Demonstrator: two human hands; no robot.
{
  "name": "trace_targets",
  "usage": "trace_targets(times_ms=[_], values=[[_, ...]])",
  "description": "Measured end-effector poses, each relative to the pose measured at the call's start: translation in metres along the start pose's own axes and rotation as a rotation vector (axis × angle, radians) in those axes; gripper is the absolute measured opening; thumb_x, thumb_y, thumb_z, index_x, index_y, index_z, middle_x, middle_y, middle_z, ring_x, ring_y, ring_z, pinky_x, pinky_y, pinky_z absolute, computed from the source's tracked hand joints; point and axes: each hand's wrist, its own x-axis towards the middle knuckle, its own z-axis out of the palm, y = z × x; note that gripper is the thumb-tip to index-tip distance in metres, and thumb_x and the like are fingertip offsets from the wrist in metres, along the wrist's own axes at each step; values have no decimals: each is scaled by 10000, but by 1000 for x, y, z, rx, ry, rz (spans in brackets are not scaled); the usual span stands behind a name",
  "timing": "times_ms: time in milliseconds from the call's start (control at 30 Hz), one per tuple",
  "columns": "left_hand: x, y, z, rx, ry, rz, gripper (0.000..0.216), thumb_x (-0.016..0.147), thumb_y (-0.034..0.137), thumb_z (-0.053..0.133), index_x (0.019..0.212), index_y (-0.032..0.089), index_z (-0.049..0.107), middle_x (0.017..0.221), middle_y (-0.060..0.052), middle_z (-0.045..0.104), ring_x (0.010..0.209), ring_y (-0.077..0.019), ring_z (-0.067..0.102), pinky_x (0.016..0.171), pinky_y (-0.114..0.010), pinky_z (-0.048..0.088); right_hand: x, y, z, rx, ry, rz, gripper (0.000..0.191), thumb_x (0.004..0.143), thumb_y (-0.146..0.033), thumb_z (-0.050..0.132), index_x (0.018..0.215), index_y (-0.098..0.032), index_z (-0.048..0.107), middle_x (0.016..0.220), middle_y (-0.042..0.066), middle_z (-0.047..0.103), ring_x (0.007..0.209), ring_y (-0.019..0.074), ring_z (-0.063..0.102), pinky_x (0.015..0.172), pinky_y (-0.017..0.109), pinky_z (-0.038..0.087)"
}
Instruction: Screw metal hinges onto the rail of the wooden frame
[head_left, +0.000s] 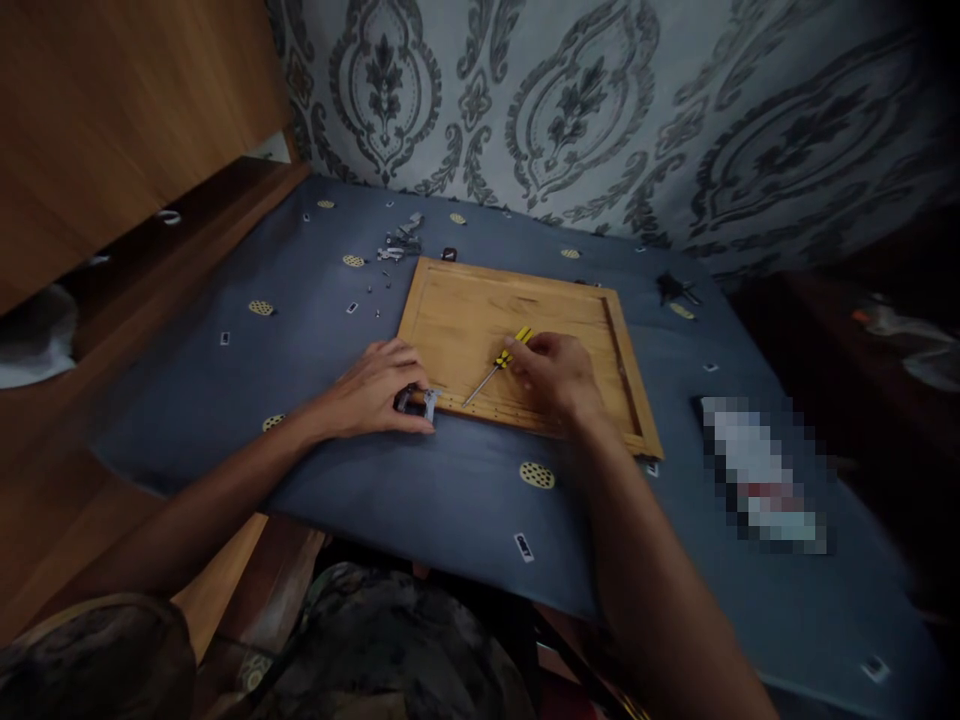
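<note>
A wooden cabinet door panel point(480, 310) lies flat on a blue cloth. My right hand point(559, 375) rests on the panel, fingers closed round a screwdriver point(501, 360) with a yellow and black handle; its metal shaft points down-left toward the panel's near edge. My left hand point(375, 385) sits at the panel's near left corner, fingers curled over a small metal hinge point(420, 402) that touches the panel's edge.
The blue cloth point(300, 380) covers the table. Several small metal parts and screws point(397, 245) lie beyond the panel's far left corner. A dark tool point(675, 290) lies at the far right. A wooden cabinet point(112, 110) stands to the left, a patterned wall behind.
</note>
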Motion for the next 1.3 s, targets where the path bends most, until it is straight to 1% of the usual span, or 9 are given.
trace_targets(times_ms=[100, 133, 233, 333, 400, 467, 567, 1100, 1300], values=[[0, 0, 0, 6, 0, 0, 460, 840, 604, 857, 989, 196, 707, 1031, -57, 673, 1045, -272, 574, 915, -387, 394, 0, 2, 2, -132, 124, 15, 314, 719, -371, 865, 661, -231, 591, 601, 7, 618, 577, 172, 518, 571, 306, 358], [0, 1, 0, 8, 1, -2, 458, 838, 602, 859, 987, 196, 706, 1029, -56, 672, 1045, -273, 575, 913, -386, 394, -1, 3, 3, -160, 167, -19, 302, 718, -361, 873, 700, -236, 597, 611, -1, 617, 579, 174, 514, 581, 309, 362], [0, 1, -1, 9, -2, -4, 450, 844, 599, 853, 996, 202, 707, 1033, -50, 670, 1045, -271, 575, 928, -392, 393, -8, -1, 9, -137, 205, -263, 145, 801, -288, 804, 826, -244, 668, 612, -21, 613, 554, 160, 519, 579, 309, 389], [0, 1, -1, 0, -6, -5, 453, 847, 599, 850, 1004, 198, 707, 1043, -52, 667, 1050, -271, 573, 932, -391, 395, -22, -13, 18, -55, 33, -488, 27, 836, -218, 755, 861, -228, 750, 736, -6, 682, 632, 147, 604, 630, 292, 460], [0, 2, -2, -7, -8, -8, 453, 849, 595, 849, 1004, 196, 702, 1048, -54, 664, 1054, -270, 568, 926, -387, 395, -33, -22, 24, 15, -244, -648, 69, 891, -210, 726, 888, -226, 794, 791, 10, 713, 697, 157, 647, 666, 292, 486], [0, 2, -2, -10, -13, -14, 455, 854, 604, 838, 991, 198, 688, 1053, -53, 660, 1053, -267, 561, 927, -385, 394, -41, -29, 28, 66, -401, -709, 107, 936, -222, 716, 918, -238, 820, 813, 14, 713, 732, 161, 664, 689, 288, 494], [1, 2, -2, -7, -14, -20, 469, 859, 629, 821, 952, 199, 658, 1045, -51, 652, 1039, -260, 552, 933, -385, 391, -47, -33, 31, 90, -471, -722, 120, 966, -237, 718, 950, -247, 836, 830, 19, 707, 762, 163, 678, 710, 282, 497], [1, 2, -2, -5, -16, -9, 449, 849, 595, 849, 942, 197, 662, 1014, -37, 639, 1022, -250, 544, 918, -375, 374, -44, -24, 32, -88, -483, -786, 113, 968, -169, 711, 959, -208, 817, 856, 31, 714, 781, 164, 693, 711, 270, 489], [1, 4, -2, 17, -18, -8, 453, 847, 594, 853, 934, 194, 657, 1010, -37, 636, 1025, -252, 547, 910, -370, 372, -45, -26, 34, -158, -469, -776, 93, 964, -141, 709, 941, -197, 780, 875, 36, 712, 788, 165, 669, 729, 270, 468]])
